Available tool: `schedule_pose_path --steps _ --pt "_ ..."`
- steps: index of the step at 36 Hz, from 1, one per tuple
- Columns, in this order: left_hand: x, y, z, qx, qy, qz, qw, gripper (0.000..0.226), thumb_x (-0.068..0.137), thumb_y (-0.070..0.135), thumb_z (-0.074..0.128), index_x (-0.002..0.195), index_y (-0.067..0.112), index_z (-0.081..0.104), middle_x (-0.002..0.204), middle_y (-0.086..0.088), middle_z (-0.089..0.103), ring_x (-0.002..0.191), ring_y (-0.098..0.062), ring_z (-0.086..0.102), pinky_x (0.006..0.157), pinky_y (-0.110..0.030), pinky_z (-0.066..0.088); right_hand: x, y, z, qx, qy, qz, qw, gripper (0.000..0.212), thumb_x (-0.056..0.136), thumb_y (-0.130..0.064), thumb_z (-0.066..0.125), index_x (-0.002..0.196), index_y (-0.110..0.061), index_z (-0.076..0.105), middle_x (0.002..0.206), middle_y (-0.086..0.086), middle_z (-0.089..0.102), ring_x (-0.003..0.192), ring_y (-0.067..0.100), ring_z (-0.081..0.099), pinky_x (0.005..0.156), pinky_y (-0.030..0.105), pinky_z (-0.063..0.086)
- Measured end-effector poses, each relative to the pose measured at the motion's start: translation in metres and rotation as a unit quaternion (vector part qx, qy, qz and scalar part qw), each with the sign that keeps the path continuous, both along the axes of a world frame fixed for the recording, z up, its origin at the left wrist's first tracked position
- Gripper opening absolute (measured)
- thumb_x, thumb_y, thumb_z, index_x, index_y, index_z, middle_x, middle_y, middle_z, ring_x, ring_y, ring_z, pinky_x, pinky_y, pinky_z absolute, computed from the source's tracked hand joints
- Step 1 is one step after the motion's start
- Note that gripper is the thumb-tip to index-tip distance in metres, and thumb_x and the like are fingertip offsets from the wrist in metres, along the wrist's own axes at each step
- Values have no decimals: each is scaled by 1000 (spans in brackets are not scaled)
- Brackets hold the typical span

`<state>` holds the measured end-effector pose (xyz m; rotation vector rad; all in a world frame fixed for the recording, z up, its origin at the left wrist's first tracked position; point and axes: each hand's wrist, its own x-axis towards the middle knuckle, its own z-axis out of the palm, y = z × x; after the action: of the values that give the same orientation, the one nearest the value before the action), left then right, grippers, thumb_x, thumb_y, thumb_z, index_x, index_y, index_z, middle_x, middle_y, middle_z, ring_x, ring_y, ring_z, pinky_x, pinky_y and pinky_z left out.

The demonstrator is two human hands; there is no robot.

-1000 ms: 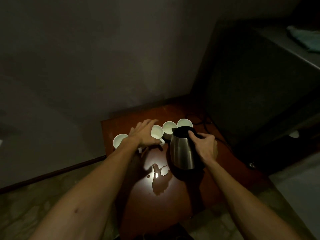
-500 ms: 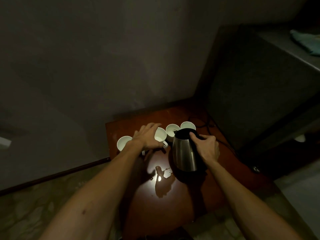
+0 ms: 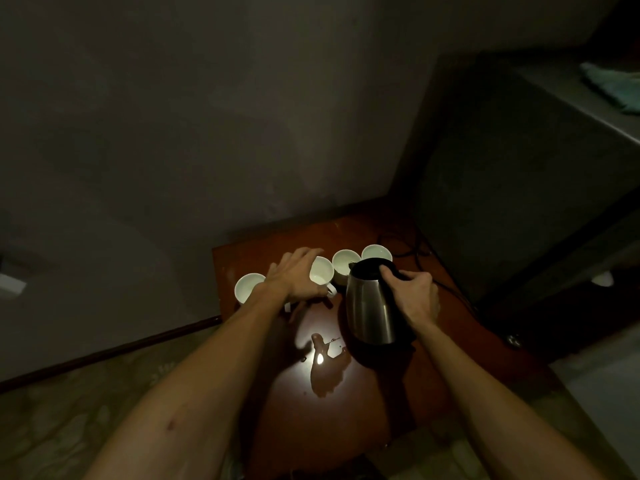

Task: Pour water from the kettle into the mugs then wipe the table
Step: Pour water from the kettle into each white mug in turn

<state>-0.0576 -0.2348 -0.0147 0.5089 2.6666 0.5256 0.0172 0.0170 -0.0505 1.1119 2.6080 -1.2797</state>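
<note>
From my seat I read the dim scene from the left: a white mug [image 3: 246, 287] stands alone at the table's [image 3: 363, 403] left edge, partly covered by my left wrist. My left hand [image 3: 294, 279] lies over the second mug [image 3: 322, 270], fingers reaching round its far side and the thumb down near the handle; the fingers look loosely curved about the mug, though in this light I cannot tell how firmly they press. Just right of it sit a third mug [image 3: 345, 268] and a fourth mug [image 3: 375, 252], in a row along the far side of the table. The steel kettle [image 3: 370, 306] stands in front of those two, upright or very nearly so, its spout toward the third mug. My right hand [image 3: 414, 294] is wrapped on the kettle's black handle, fingers curled tight over the top. Nearer me, a puddle [image 3: 325, 365] glints on the brown tabletop. Far right, a teal cloth [image 3: 614, 86] lies on a grey counter [image 3: 568, 95]
</note>
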Motion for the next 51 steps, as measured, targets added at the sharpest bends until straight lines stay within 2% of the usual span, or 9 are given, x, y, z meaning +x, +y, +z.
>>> schedule_pose_path --steps 7,16,23,27,32,38,41,47,51 --pt "-2 0 -1 -4 -1 -3 1000 100 72 66 74 153 34 25 160 2 26 142 -29 29 106 -56 31 -2 -1 0 17 -6 13 1000 74 87 -74 72 140 -23 66 106 0 74 91 17 73 78 39 63" --pt "-1 2 6 -2 -10 -5 1000 100 73 60 76 154 34 25 161 1 25 144 -30 27 107 -57 30 -4 -4 3 24 -18 7 1000 75 83 -79 71 135 -25 67 107 -1 72 95 19 72 88 47 63" --pt "-4 1 4 -7 -1 -1 1000 97 74 60 75 153 36 25 161 2 25 143 -29 28 106 -55 31 -2 -4 2 24 -20 6 999 106 52 -101 51 129 -30 70 105 -4 75 98 20 73 89 50 63" --pt "-3 0 3 -7 -5 0 1000 98 73 64 75 153 36 26 160 3 26 142 -29 29 107 -55 31 2 -8 11 33 -11 8 999 80 77 -86 66 132 -28 71 110 -1 75 102 21 71 91 46 60" --pt "-2 0 3 -8 -6 -1 1000 98 72 65 75 153 36 27 160 3 26 142 -29 29 107 -56 31 3 -9 12 26 -15 14 999 74 85 -78 71 135 -23 68 112 2 74 101 21 72 92 47 61" --pt "-3 1 4 -11 -3 -5 1000 98 73 64 75 153 35 25 160 2 26 142 -30 29 106 -55 31 3 -8 8 29 -21 21 999 91 71 -93 63 132 -26 69 107 -3 74 97 18 73 90 49 63" --pt "-4 1 6 -13 -3 -6 1000 98 74 63 75 153 35 25 161 3 25 142 -29 28 106 -54 31 2 -6 5 26 -18 23 999 107 54 -102 50 130 -29 70 105 -4 74 94 18 74 86 48 64" --pt "-4 1 7 -18 -5 -9 1000 98 75 62 75 154 34 24 161 2 24 143 -30 28 107 -55 31 2 -6 7 21 -25 35 999 106 58 -100 53 134 -27 66 108 -3 73 97 19 72 89 49 63" --pt "-4 1 8 -19 -10 -8 1000 99 74 62 75 154 35 24 162 2 24 143 -30 27 107 -56 31 0 -5 5 18 -25 30 999 112 50 -103 47 133 -30 67 110 -4 73 100 20 72 91 50 62"
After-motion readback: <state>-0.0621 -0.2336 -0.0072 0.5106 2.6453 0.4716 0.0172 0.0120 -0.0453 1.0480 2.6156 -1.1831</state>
